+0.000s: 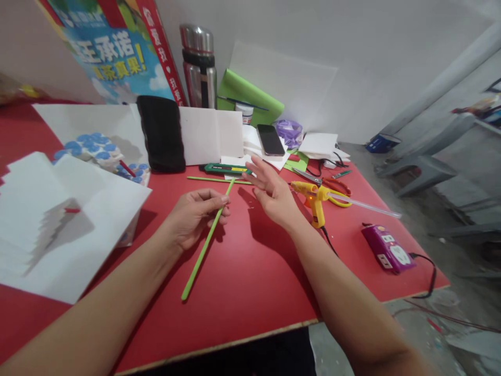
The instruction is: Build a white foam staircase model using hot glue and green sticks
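Between the thumb and fingers of my left hand [199,216] is a thin green paper stick [201,250], slanting from near the table's middle towards me. My right hand [272,196] is just right of the stick's far end, fingers spread, with nothing seen in it. Behind the hands a second green stick [207,179] lies flat on the red table [242,292], its right part hidden by my right hand. A green utility knife [225,168] rests just beyond it. Right of my right hand sits a yellow hot glue gun [313,198] with a clear glue stick in its back and a small lit light.
Folded white paper [94,209] covers the left side. Scissors [332,188] lie behind the glue gun; a purple power strip [387,248] stands near the right edge. At the back are a phone [270,139], a steel flask [199,68], a black case [161,133] and green paper [254,94].
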### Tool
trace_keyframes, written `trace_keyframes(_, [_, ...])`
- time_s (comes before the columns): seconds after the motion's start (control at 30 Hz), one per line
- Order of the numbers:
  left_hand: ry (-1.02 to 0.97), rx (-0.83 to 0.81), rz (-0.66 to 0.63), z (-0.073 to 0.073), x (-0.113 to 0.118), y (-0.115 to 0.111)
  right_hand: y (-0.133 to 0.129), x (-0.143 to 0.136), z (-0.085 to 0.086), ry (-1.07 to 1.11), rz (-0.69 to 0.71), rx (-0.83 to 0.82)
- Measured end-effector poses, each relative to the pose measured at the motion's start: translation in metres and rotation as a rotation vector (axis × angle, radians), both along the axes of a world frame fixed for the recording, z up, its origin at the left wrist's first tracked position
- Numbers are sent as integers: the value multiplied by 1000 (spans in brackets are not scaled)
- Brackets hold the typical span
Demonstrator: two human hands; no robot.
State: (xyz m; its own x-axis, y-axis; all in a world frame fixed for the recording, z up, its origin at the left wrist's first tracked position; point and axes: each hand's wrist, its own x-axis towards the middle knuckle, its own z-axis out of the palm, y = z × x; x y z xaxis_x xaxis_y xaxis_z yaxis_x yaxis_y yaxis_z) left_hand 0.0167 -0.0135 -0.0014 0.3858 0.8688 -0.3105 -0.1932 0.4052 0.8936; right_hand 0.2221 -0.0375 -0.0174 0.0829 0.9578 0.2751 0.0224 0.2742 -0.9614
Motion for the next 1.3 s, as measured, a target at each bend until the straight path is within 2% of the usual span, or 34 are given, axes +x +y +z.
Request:
trace_keyframes(0.1, [-8,-4,-2,0,0,0,-2,-5,7,41,-138,-79])
trace_keyframes(0.17, [-8,0,-15,-1,0,0,-3,-7,10,62,-151,-164])
trace_keyframes(0.27, [3,18,-47,-3,1,-3,-4,-11,11,115,-81,-243])
trace_keyframes(0.43, [57,35,-98,-2,4,-10,-8,-24,10,242,124,-365])
trace_keyframes(0.7, [104,89,-160,4,6,-16,-11,-28,8,254,115,-350])
trace_keyframes(0.87, [86,38,-168,0,6,-17,-7,-25,8,259,56,-432])
trace_keyframes(1.07, [36,-18,-136,-6,6,-12,-6,-23,9,329,167,-468])
trace_keyframes(1.3, [-26,-37,-316,-10,4,-13,-5,-14,14,361,97,-414])
